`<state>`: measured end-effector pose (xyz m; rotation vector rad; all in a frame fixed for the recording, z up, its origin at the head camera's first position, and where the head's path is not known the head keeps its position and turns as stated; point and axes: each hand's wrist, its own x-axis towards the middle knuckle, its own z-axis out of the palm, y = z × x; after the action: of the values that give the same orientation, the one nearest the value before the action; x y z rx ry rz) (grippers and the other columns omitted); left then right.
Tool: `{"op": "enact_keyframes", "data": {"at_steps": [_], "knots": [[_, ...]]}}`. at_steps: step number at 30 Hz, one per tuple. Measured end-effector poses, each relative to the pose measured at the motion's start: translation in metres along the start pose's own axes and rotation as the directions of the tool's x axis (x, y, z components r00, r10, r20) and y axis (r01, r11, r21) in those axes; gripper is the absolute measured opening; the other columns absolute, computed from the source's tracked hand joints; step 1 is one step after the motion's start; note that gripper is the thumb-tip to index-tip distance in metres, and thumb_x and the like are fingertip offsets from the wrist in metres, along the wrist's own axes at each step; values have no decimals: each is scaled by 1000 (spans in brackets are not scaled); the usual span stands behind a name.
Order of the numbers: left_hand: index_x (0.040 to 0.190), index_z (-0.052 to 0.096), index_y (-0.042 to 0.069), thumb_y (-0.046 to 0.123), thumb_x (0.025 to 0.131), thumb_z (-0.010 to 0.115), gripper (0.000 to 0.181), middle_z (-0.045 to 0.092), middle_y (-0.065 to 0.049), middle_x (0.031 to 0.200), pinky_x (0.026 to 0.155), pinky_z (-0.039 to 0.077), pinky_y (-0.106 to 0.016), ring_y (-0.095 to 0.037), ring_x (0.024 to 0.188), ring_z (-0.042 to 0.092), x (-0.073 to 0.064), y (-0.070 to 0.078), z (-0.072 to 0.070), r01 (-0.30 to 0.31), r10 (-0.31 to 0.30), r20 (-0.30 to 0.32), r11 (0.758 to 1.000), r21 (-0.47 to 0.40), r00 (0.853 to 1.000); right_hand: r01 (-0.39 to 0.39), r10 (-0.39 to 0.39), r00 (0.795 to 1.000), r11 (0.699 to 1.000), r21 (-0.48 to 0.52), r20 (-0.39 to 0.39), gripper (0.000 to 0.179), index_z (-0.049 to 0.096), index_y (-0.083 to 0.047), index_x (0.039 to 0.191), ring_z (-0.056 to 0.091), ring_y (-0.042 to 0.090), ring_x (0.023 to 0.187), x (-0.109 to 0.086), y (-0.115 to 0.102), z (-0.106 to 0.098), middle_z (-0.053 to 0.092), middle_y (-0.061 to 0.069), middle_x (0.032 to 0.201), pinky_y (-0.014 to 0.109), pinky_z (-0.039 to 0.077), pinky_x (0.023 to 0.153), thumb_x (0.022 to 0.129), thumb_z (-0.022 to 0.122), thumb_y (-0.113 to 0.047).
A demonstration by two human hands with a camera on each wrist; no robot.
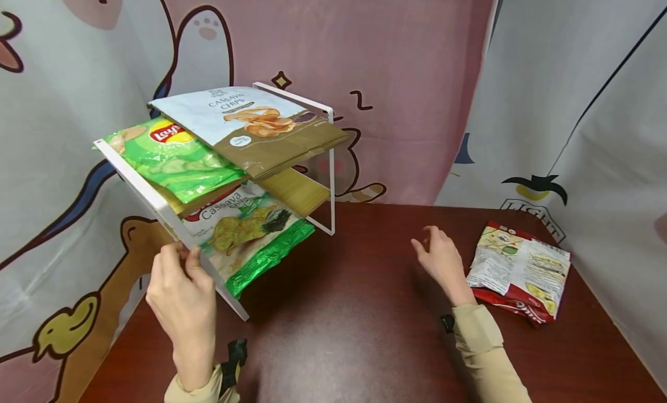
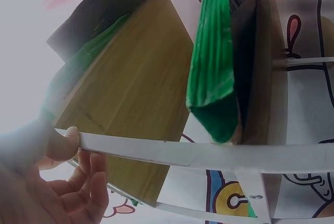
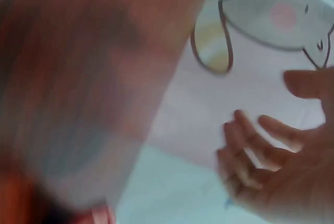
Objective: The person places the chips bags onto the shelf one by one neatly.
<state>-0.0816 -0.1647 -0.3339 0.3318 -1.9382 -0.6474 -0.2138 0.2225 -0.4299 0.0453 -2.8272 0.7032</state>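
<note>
My left hand (image 1: 184,304) pinches the white metal side frame (image 1: 138,180) of a two-tier rack, thumb on one side and fingers curled on the other, as the left wrist view confirms. On the upper tier lie a green Lay's chip bag (image 1: 177,154) and, partly over it, a pale blue and brown cassava chip bag (image 1: 281,136). A white and green cassava chip bag (image 1: 255,235) lies on the lower tier. My right hand (image 1: 443,264) is over the table with fingers loosely bent and holds nothing; a red and white chip bag (image 1: 521,270) lies to its right.
The dark red-brown table (image 1: 333,333) carries the rack at its left and the red and white bag at its right. A pink cartoon curtain (image 1: 411,73) hangs behind, and a white curtain (image 1: 599,102) borders the right side.
</note>
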Motion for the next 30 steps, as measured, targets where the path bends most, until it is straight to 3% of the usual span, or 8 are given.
{"op": "enact_keyframes", "data": {"at_steps": [3, 5, 11, 15, 22, 26, 30], "knots": [[89, 55, -10, 15, 93, 58, 25, 54, -25, 76, 56, 37, -51, -42, 64, 52, 0, 0, 1, -8, 8, -10, 1000, -4, 1000, -72, 79, 996, 988, -137, 45, 55, 44, 4, 130, 48, 54, 107, -6, 11, -16, 50, 34, 119, 63, 40, 83, 90, 58, -30], [89, 55, -10, 14, 93, 58, 25, 54, -25, 76, 57, 38, -52, -42, 64, 53, 0, 0, 1, -14, 14, -10, 1000, -5, 1000, -151, 176, 978, 967, -206, 108, 62, 36, 6, 135, 37, 61, 113, -9, 17, -27, 40, 40, 127, 68, 34, 88, 90, 58, -32], [88, 55, -10, 20, 94, 56, 30, 54, -26, 75, 56, 38, -52, -43, 63, 52, 0, 0, 1, -22, 22, -10, 1000, -3, 1000, -382, 462, 862, 863, -331, 209, 79, 24, 15, 136, 24, 70, 118, -19, 40, -41, 24, 50, 130, 76, 24, 93, 88, 60, -37], [88, 54, -10, 22, 95, 55, 32, 53, -26, 75, 56, 37, -52, -43, 63, 52, 1, -1, 1, -24, 24, -18, 1000, -1, 1000, -410, 517, 822, 829, -379, 241, 81, 28, 20, 131, 28, 71, 112, -30, 51, -32, 26, 54, 124, 77, 28, 90, 88, 59, -41], [89, 55, -10, 17, 94, 57, 28, 54, -26, 76, 56, 38, -52, -43, 64, 53, 0, 0, 0, -17, 17, -6, 1000, 8, 1000, -354, 494, 832, 823, -445, 253, 98, 29, 25, 126, 29, 74, 109, -35, 53, -16, 26, 57, 120, 78, 32, 86, 80, 66, -52], [89, 55, -9, 18, 94, 57, 28, 54, -26, 76, 57, 38, -52, -43, 64, 53, 0, 1, 1, -15, 15, -6, 1000, 9, 1000, -333, 476, 839, 833, -442, 265, 90, 31, 26, 124, 30, 74, 108, -35, 56, -17, 28, 57, 119, 77, 33, 85, 80, 67, -44], [87, 54, -9, 17, 94, 57, 27, 53, -25, 75, 56, 37, -53, -44, 64, 52, 0, 1, 1, -16, 16, -14, 1000, 10, 1000, -308, 438, 865, 849, -428, 245, 77, 41, 23, 118, 39, 70, 103, -35, 57, -17, 38, 54, 116, 73, 39, 81, 79, 69, -37]]}}
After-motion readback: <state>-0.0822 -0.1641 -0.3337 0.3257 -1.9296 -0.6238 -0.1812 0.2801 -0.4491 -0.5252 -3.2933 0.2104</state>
